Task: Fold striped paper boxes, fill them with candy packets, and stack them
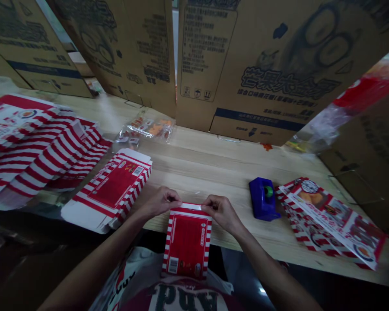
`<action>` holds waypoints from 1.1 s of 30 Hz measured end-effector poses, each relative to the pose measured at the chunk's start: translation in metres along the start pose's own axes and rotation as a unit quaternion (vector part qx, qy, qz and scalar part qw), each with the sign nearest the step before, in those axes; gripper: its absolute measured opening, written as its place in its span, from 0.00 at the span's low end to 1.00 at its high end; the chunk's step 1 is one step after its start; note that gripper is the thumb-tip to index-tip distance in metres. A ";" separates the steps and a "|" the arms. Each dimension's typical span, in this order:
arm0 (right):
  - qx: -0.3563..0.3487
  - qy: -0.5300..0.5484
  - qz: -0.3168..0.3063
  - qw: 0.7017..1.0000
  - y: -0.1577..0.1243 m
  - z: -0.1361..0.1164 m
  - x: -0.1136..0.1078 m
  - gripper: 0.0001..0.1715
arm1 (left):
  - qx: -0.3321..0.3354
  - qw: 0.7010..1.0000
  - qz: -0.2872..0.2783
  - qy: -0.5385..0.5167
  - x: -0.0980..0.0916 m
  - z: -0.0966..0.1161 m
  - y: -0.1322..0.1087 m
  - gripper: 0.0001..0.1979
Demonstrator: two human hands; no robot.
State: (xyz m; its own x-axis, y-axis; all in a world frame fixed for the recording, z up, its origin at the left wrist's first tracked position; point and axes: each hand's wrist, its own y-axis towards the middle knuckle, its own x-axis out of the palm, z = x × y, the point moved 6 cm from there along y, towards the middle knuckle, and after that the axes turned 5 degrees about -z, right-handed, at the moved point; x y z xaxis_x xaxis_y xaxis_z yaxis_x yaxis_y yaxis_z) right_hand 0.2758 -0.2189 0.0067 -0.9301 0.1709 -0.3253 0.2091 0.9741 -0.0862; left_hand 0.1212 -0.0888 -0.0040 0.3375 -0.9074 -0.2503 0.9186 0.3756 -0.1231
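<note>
A red box with red and white striped edges is upright or tilted between my body and the table's front edge, its top end at my fingers. My left hand pinches the top left corner of this box. At the top right corner my right hand has its thumb and fingers closed on the box edge. A shiny strip, perhaps clear tape, shows along the top edge between the two hands.
Flat striped cartons and a bigger striped pile lie left. A blue tape dispenser and more striped boxes are right. Tall cardboard boxes line the back, with clear plastic packets before them.
</note>
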 end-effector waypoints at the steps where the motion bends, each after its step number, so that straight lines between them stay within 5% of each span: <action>1: -0.005 -0.010 0.003 1.000 -0.003 0.000 0.000 0.08 | 0.008 1.000 0.002 0.011 0.001 0.002 -0.001 0.09; 7: -0.026 -0.041 0.020 0.999 -0.014 -0.004 -0.003 0.10 | 0.078 0.995 0.008 0.061 0.010 0.016 -0.006 0.12; 12: -0.005 -0.039 -0.038 0.999 -0.002 -0.001 -0.007 0.16 | 0.054 0.993 -0.072 0.071 0.009 0.017 0.009 0.12; 16: 0.005 -0.052 -0.018 0.998 0.003 0.003 -0.009 0.16 | 0.058 0.991 -0.080 0.093 0.009 0.017 0.018 0.12; 26: -0.054 -0.049 0.024 0.997 -0.022 -0.004 -0.010 0.10 | 0.106 0.989 -0.043 0.098 0.011 0.025 -0.002 0.10; 33: -0.089 0.020 0.155 0.984 -0.051 0.018 0.006 0.07 | 0.065 0.988 0.090 -0.108 0.034 -0.014 -0.023 0.10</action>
State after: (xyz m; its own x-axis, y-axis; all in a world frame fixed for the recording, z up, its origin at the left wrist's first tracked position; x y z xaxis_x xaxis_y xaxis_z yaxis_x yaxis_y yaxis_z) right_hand 0.2651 -0.2704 -0.0078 -0.8419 0.4657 -0.2725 0.4311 0.8843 0.1792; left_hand 0.1088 -0.1254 -0.0233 0.5211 -0.8523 -0.0451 0.8535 0.5200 0.0328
